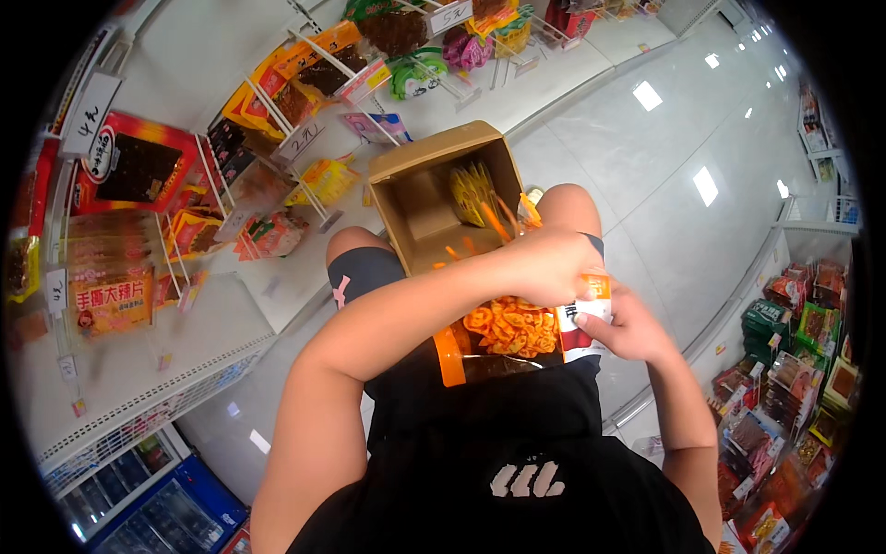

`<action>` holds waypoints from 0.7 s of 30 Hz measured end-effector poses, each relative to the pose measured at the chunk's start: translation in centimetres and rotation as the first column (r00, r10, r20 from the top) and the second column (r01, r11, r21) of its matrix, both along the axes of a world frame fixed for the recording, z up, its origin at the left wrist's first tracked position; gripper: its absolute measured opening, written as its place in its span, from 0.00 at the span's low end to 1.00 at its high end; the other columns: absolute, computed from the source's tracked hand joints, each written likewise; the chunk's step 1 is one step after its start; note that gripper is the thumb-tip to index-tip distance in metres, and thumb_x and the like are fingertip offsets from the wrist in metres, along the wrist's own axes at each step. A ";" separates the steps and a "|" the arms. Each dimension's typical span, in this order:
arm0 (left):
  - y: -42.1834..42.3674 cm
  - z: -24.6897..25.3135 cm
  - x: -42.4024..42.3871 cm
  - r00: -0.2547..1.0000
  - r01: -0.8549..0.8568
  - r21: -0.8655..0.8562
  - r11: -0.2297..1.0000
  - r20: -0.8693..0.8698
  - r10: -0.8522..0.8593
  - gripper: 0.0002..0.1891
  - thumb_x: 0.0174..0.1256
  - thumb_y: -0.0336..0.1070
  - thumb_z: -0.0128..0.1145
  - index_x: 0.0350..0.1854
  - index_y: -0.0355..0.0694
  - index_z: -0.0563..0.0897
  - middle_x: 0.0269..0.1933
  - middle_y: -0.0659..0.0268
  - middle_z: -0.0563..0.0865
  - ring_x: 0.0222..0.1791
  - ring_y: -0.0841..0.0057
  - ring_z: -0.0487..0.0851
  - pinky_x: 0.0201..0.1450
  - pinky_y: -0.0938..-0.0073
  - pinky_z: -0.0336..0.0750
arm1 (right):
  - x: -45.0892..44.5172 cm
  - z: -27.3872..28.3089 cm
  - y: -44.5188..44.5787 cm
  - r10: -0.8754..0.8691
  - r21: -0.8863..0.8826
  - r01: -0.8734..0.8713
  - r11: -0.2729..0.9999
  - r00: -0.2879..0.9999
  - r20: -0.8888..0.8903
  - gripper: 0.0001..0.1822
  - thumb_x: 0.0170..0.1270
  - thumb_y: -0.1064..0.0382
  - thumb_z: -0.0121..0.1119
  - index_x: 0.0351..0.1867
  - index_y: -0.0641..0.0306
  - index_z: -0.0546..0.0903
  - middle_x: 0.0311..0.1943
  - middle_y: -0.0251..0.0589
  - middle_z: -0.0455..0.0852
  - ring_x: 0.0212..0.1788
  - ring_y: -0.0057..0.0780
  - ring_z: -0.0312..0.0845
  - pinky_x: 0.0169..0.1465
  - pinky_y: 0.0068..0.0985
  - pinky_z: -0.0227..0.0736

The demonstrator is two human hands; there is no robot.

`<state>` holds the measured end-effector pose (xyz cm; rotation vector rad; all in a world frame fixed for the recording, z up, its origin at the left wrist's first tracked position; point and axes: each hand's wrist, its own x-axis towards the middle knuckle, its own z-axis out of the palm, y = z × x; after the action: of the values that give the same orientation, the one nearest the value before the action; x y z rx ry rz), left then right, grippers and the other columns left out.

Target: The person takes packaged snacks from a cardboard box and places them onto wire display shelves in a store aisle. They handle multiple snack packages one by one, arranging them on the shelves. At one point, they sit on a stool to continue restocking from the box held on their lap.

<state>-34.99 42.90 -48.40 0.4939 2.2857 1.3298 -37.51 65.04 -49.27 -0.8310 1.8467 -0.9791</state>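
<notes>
A snack packet [516, 329] with an orange end and a see-through window full of orange pieces rests over my lap. My left hand [557, 266] reaches across from the left and grips the upper corner of its white, red and orange printed end. On the right side of that same end, my right hand [626, 322] pinches the packet with the thumb on top. Beyond my left forearm, an open cardboard box [415, 197] stands tilted between my knees. Inside it are several yellow packets [474, 194], and blurred orange strips show near its front edge.
A white shelf [256, 294] with hanging snack packets [114, 294], metal hooks and price tags [301, 138] runs along the left and top. On the right stands another stocked shelf [768, 367]. Shiny floor tiles [644, 173] lie between them. A blue-edged cabinet [187, 502] is at the lower left.
</notes>
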 end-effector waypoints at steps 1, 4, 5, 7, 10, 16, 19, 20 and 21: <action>0.6 -0.4 -0.1 0.999 0.010 0.007 1.000 -0.035 -0.010 0.09 0.60 0.37 0.62 0.39 0.40 0.88 0.32 0.52 0.87 0.37 0.54 0.85 0.42 0.59 0.77 | 0.7 -0.8 0.5 -0.062 -0.039 0.063 0.997 0.998 0.016 0.12 0.68 0.62 0.59 0.49 0.65 0.81 0.49 0.48 0.82 0.47 0.42 0.81 0.52 0.35 0.74; 1.5 -0.6 -0.6 0.984 0.068 -0.088 0.994 -0.159 -0.081 0.08 0.58 0.37 0.62 0.37 0.43 0.89 0.30 0.52 0.87 0.35 0.56 0.85 0.38 0.58 0.77 | 2.2 -2.9 1.7 -0.208 -0.136 0.217 0.967 0.975 0.078 0.11 0.71 0.63 0.56 0.49 0.66 0.80 0.43 0.39 0.84 0.40 0.27 0.80 0.45 0.27 0.75; 1.6 -0.4 -0.5 0.982 0.069 -0.132 0.989 -0.165 -0.090 0.09 0.58 0.37 0.63 0.39 0.44 0.88 0.31 0.54 0.87 0.37 0.57 0.85 0.40 0.57 0.76 | 2.2 -3.6 1.9 -0.231 -0.158 0.245 0.956 0.967 0.105 0.11 0.71 0.63 0.55 0.49 0.66 0.80 0.41 0.35 0.84 0.37 0.21 0.80 0.41 0.23 0.76; 1.6 -0.3 -0.2 0.978 0.081 -0.219 0.972 -0.172 -0.120 0.13 0.57 0.38 0.64 0.44 0.46 0.87 0.34 0.58 0.88 0.41 0.60 0.86 0.44 0.56 0.75 | 2.2 -4.7 1.8 -0.312 -0.146 0.346 0.927 0.925 0.216 0.11 0.71 0.63 0.55 0.47 0.67 0.81 0.39 0.33 0.84 0.38 0.20 0.79 0.43 0.23 0.75; -0.2 0.0 2.2 0.832 -0.197 -0.134 0.971 -0.546 0.093 0.25 0.53 0.43 0.69 0.56 0.46 0.81 0.46 0.61 0.87 0.52 0.61 0.82 0.55 0.55 0.71 | 2.1 -6.9 0.9 -0.405 -0.131 0.473 0.871 0.844 0.351 0.11 0.72 0.63 0.54 0.46 0.66 0.82 0.36 0.31 0.85 0.37 0.17 0.78 0.41 0.21 0.73; -9.2 -3.0 9.7 0.577 -0.746 -0.039 0.665 -0.537 0.616 0.41 0.46 0.45 0.76 0.65 0.38 0.73 0.61 0.55 0.79 0.63 0.56 0.74 0.66 0.57 0.66 | 0.5 -9.5 -2.6 -0.423 -0.070 0.495 0.866 0.800 0.425 0.12 0.73 0.60 0.55 0.46 0.67 0.82 0.34 0.31 0.86 0.32 0.16 0.79 0.36 0.19 0.73; -12.0 -8.9 15.1 0.455 -0.882 0.092 0.463 -0.093 0.885 0.44 0.51 0.45 0.76 0.68 0.33 0.67 0.64 0.52 0.76 0.66 0.60 0.73 0.67 0.61 0.66 | 0.1 -10.3 -4.8 -0.433 -0.068 0.519 0.852 0.772 0.466 0.11 0.73 0.61 0.56 0.45 0.66 0.83 0.32 0.30 0.85 0.29 0.16 0.77 0.33 0.18 0.72; -12.0 -10.9 16.4 0.405 -0.907 0.215 0.362 0.217 0.888 0.44 0.60 0.47 0.71 0.72 0.32 0.60 0.66 0.52 0.74 0.67 0.65 0.71 0.69 0.65 0.65 | -0.1 -11.1 -5.4 -0.411 -0.078 0.501 0.862 0.781 0.470 0.10 0.72 0.61 0.57 0.43 0.65 0.83 0.31 0.30 0.85 0.27 0.16 0.76 0.32 0.17 0.70; -11.6 -11.4 16.9 0.378 -0.917 0.284 0.282 0.384 0.842 0.43 0.62 0.46 0.68 0.73 0.32 0.58 0.66 0.52 0.73 0.67 0.66 0.71 0.70 0.64 0.65 | -0.4 -11.4 -6.1 -0.379 -0.085 0.477 0.875 0.782 0.495 0.09 0.71 0.61 0.58 0.45 0.64 0.82 0.31 0.32 0.86 0.24 0.17 0.77 0.29 0.17 0.70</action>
<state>-18.08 31.30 -59.78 -0.9849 2.0582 2.3406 -37.94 58.91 -60.64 -0.2331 1.5464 -1.5347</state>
